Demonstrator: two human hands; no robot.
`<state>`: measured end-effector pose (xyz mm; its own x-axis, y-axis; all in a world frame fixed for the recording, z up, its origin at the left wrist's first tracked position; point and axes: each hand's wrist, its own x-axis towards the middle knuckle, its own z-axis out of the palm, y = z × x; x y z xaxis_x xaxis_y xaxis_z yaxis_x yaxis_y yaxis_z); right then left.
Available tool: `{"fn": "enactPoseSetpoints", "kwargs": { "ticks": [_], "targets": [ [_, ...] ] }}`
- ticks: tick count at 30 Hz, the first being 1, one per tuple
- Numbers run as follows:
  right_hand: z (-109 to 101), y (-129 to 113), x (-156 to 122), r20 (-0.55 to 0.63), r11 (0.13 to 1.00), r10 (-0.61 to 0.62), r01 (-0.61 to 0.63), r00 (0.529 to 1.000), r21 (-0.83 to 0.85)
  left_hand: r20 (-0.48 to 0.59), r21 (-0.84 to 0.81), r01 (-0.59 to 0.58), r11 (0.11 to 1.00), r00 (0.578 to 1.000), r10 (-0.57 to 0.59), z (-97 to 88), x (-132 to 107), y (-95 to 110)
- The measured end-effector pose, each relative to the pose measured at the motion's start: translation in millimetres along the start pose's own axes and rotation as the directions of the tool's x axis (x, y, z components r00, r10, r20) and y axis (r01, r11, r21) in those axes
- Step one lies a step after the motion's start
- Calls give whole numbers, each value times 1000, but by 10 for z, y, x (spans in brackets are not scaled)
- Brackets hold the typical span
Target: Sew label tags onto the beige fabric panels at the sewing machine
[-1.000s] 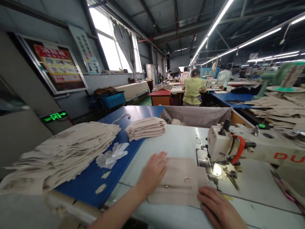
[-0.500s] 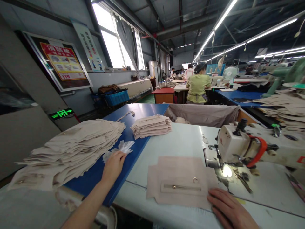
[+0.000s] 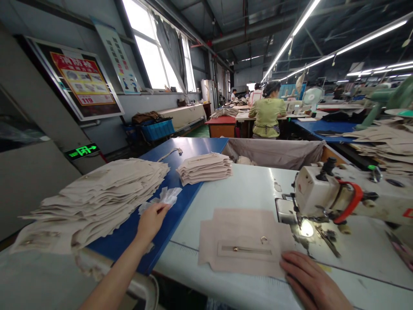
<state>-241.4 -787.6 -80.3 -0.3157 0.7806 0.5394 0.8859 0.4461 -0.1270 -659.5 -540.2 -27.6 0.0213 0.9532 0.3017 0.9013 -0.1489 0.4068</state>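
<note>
The left hand [image 3: 151, 219] reaches out toward ten o'clock over the blue tabletop [image 3: 180, 202], its fingertips closing on a small heap of clear plastic pieces [image 3: 163, 198]; whether it has one pinched yet I cannot tell. The right hand [image 3: 309, 280] lies flat and loose at five o'clock, fingers resting on the near right corner of the beige zippered panel [image 3: 241, 247], pinning it without gripping. That panel lies spread on the pale tabletop [image 3: 245, 189], just left of the sewing machine [image 3: 325, 200], whose lamp lights the needle area at three o'clock.

At nine o'clock a big slumped pile of cut beige pieces [image 3: 93, 202] sits just beside the plastic heap; a tidier stack of panels [image 3: 204, 167] stands at twelve. Far off at one o'clock a person in a green top [image 3: 266, 117] sits at another table.

The risks, as I judge them: the flimsy plastic pieces cling together, so the fingers could lift several at once or scatter them. The forearm, stretched alongside the leaning pile, could nudge its edge and start pieces sliding off the tabletop. With only light pressure from the right hand, the panel could shift out of line with the machine's foot.
</note>
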Motion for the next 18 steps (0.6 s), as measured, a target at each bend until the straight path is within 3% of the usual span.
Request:
{"fn": "enactPoseSetpoints", "kwargs": {
  "ticks": [7,12,15,18],
  "targets": [
    [22,3,-9,19,1000,19,-19,1000,-5,-74,6,-2,1000,997,3,8,27,-46],
    [59,-5,0,-2,1000,20,-20,1000,-10,-149,35,-5,999,989,10,-79,-34,38],
    [45,-66,25,16,995,85,-85,996,48,-238,71,-141,987,959,154,-121,-102,228],
    [-12,-153,82,47,976,176,-180,983,120,-286,88,-407,909,864,414,-30,-212,594]
  ]
}}
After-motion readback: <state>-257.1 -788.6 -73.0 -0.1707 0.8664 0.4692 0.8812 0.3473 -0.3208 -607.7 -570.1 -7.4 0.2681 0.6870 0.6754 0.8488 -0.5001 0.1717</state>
